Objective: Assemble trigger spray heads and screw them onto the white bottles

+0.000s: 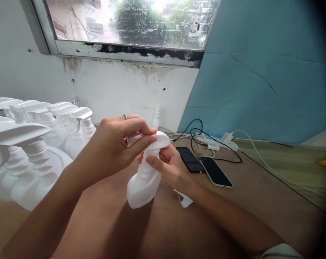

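A white plastic spray bottle [145,185] is held tilted above the brown table, its base toward me. My left hand [122,142], with a ring on one finger, pinches the white trigger sprayer head [163,138] at the top of the bottle. Around the ridged neck, my right hand [169,163] is closed from the right side, thumb in front. The sprayer's trigger and collar are mostly hidden behind my fingers. A small white plastic piece [184,199] lies on the table under my right wrist.
Several white spray bottles [44,158] with sprayer heads stand in rows at left. Two phones [189,159] lie at right near a power strip [206,139] and tangled cables [224,160]. Behind are a wall, a window [136,25] and a blue cloth [260,72].
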`<move>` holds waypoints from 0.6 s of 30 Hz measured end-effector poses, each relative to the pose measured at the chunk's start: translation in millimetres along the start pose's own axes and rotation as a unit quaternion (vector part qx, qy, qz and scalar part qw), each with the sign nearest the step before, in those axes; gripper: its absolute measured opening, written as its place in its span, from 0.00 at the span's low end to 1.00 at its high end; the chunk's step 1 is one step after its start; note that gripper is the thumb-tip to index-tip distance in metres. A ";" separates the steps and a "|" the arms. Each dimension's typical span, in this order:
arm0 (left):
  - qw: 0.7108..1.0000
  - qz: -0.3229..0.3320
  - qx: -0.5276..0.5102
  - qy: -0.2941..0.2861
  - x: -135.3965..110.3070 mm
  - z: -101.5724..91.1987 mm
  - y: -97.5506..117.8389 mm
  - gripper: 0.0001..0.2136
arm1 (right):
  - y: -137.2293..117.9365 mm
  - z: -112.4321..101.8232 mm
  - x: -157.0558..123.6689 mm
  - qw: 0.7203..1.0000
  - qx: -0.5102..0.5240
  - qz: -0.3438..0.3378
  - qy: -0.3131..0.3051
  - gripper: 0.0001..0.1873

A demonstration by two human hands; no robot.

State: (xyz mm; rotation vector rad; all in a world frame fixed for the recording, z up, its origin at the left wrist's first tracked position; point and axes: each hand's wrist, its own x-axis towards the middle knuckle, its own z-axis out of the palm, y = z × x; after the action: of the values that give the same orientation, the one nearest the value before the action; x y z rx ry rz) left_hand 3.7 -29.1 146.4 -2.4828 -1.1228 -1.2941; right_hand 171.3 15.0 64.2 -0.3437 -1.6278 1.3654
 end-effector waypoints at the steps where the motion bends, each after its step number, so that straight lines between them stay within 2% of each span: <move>1: 1.000 0.002 0.002 0.000 0.0 0.1 0.3 0.06 | -0.2 0.5 0.1 1.000 -0.006 0.006 0.009 0.21; 3: 1.000 0.005 0.006 -0.003 0.0 0.3 0.9 0.07 | 0.6 0.8 -0.1 1.000 0.000 0.007 0.006 0.22; 7: 1.000 0.008 0.016 -0.001 -0.3 0.3 1.2 0.06 | 2.4 0.5 -0.4 0.999 0.024 -0.009 -0.023 0.17; 12: 1.000 0.003 0.026 0.000 -0.3 -0.1 0.8 0.07 | -0.7 3.2 0.6 1.000 0.000 0.016 0.020 0.21; 16: 0.999 0.009 0.037 -0.002 -0.3 -0.5 0.9 0.07 | 2.7 0.8 1.2 0.999 0.037 -0.004 -0.022 0.19; 18: 0.999 0.009 0.042 0.000 -0.2 -0.5 1.1 0.08 | 2.9 -0.1 2.1 0.999 0.027 0.007 -0.019 0.17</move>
State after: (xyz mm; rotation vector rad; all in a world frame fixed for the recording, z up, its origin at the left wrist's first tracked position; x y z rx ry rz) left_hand 4.0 -30.2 146.9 -2.4264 -1.1289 -1.2171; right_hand 169.3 17.5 62.6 -0.2994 -1.6197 1.4318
